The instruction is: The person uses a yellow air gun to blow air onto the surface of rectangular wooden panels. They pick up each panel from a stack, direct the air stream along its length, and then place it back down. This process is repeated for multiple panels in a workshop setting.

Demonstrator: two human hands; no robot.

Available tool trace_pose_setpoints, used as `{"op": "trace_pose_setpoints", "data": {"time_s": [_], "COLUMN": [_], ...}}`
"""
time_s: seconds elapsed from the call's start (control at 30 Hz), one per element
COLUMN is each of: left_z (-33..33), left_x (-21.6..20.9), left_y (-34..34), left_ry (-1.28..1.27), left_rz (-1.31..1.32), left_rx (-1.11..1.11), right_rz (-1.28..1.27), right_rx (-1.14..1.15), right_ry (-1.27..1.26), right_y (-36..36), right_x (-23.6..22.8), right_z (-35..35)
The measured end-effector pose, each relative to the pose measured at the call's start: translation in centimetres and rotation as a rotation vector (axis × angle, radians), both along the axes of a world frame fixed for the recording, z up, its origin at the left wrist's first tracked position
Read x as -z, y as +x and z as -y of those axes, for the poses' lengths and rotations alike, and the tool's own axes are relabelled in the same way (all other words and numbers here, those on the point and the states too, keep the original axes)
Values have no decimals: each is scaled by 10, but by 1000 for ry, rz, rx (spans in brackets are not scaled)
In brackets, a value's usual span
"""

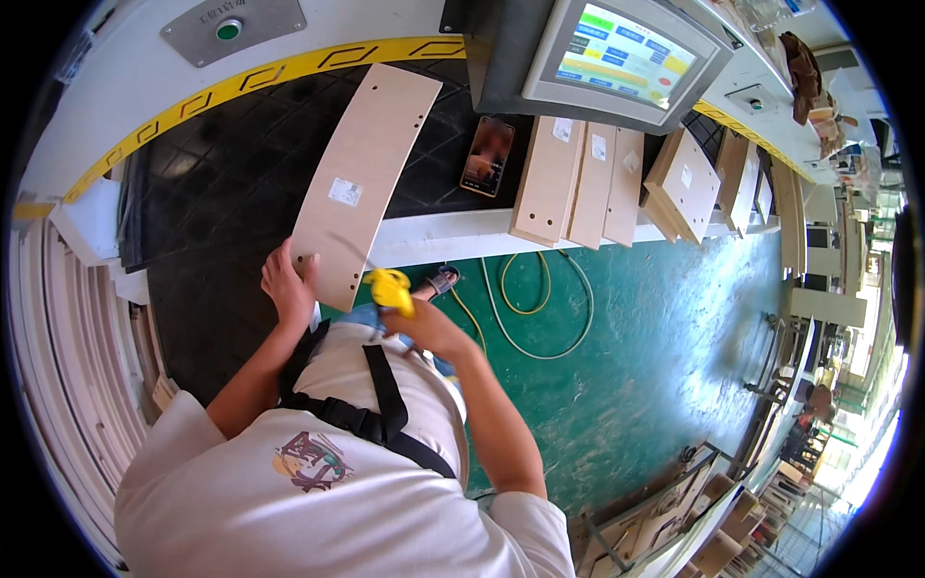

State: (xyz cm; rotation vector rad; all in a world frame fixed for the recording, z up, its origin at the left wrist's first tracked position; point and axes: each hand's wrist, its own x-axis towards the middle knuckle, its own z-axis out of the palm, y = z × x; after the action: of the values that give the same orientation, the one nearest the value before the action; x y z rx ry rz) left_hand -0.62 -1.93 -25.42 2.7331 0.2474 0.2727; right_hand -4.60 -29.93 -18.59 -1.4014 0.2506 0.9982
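A long light-wood panel (371, 154) with drilled holes and a white label lies slantwise on the black work surface. At its near left edge is my left hand (289, 287), with the thumb on the top face and the fingers along the edge, gripping it. My right hand (424, 326) is closed round a yellow air gun (390, 289), just off the panel's near right corner. The gun's thin nozzle reaches over the panel, blurred. Part of the gun's grip is hidden by my fingers.
A phone (488, 157) lies right of the panel. Several labelled wood panels (549, 183) stand further right, below a touchscreen (626, 53). A green button (228, 30) is at the upper left. Hoses (590, 313) lie on the green floor (617, 385). Stacked boards (82, 356) line the left.
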Motion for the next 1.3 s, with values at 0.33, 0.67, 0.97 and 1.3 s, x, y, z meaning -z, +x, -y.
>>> {"op": "trace_pose_setpoints", "data": {"time_s": [0.33, 0.67, 0.97, 1.3], "left_z": [-24, -35, -9, 50], "left_x": [16, 28, 0, -10], "left_y": [15, 20, 16, 61], "left_ry": [-59, 30, -74, -1556], "left_rz": [-40, -37, -187, -941], "left_rx": [75, 69, 33, 195], "right_rz": [135, 219, 187, 173], "right_rx": [1391, 988, 390, 503], "right_ry": [498, -89, -3, -18], "right_y": [-174, -150, -61, -60], "right_x": [-39, -41, 74, 26], "right_z": [149, 105, -19, 33]}}
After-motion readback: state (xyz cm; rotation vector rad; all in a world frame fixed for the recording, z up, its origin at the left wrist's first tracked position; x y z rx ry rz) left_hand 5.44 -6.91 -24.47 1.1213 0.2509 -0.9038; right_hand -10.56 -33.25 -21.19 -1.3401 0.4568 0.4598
